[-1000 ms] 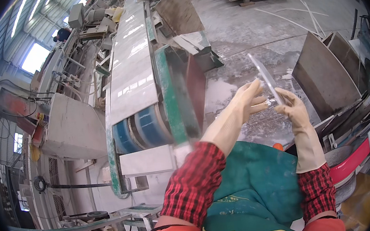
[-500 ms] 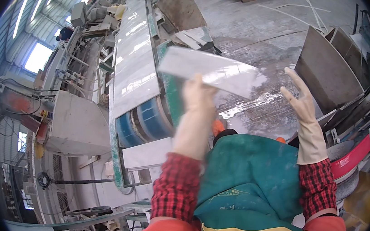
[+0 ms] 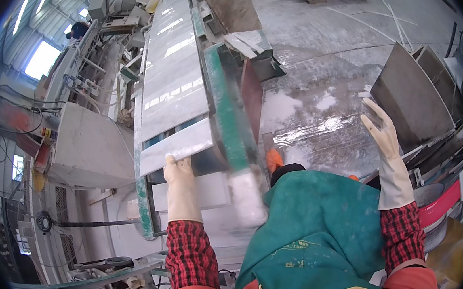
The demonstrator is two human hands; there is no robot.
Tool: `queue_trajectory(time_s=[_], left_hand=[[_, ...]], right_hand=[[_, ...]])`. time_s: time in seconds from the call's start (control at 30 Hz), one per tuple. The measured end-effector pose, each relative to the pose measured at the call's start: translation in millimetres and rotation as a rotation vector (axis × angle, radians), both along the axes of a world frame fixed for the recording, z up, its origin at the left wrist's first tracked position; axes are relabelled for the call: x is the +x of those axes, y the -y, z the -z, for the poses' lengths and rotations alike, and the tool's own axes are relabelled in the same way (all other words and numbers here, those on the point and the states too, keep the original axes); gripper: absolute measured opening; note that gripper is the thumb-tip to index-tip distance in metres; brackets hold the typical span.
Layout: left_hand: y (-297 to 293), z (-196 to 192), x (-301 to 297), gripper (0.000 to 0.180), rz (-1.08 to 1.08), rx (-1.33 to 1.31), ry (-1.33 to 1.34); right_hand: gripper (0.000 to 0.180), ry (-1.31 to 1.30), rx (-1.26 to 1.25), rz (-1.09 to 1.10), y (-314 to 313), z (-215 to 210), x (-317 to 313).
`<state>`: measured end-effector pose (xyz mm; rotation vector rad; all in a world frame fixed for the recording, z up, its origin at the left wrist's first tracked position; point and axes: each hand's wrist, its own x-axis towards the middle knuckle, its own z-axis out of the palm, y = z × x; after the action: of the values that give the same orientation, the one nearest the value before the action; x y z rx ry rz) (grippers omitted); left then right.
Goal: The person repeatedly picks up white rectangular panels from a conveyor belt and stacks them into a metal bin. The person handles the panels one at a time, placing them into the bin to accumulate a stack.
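Observation:
My gloved left hand [image 3: 178, 170] grips the near edge of a white stone slab [image 3: 177, 145], with the thumb on top. The slab is polished and rectangular, and it lies across the near end of a conveyor belt [image 3: 154, 141]. Just beyond it, larger shiny slabs [image 3: 171, 80] line the belt, a narrow strip of blue showing between. Partly covered by my left hand and forearm, another pale slab [image 3: 212, 189] sits below the roller end. Over on the right, my gloved right hand [image 3: 382, 127] hangs in the air with fingers apart, holding nothing.
A green rail [image 3: 227, 110] runs along the conveyor's right side, ending in a blurred white block [image 3: 247, 200]. Brown-grey boards [image 3: 411, 90] lean at the right, beside a red-rimmed tub [image 3: 438, 203]. The floor [image 3: 316, 89] is wet. A pale box-shaped block [image 3: 92, 146] stands left.
My left hand has swung left and down with the slab, from the air over the green rail onto the conveyor's near end. My right hand stays raised and open, slightly lower.

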<state>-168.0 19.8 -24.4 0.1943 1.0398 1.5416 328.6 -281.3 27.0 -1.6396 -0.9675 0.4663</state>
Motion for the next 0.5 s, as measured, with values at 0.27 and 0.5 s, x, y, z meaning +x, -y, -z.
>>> queue_trajectory(time_s=[0.27, 0.5], left_hand=[[-20, 15, 14, 0.034, -0.030, -0.037, 0.050], [-31, 9, 25, 0.035, -0.051, -0.061, -0.044]], right_hand=[[0.050, -0.089, -0.016, -0.009, -11, 12, -4], [0.051, -0.172, 0.002, -0.012, -9, 12, 0]])
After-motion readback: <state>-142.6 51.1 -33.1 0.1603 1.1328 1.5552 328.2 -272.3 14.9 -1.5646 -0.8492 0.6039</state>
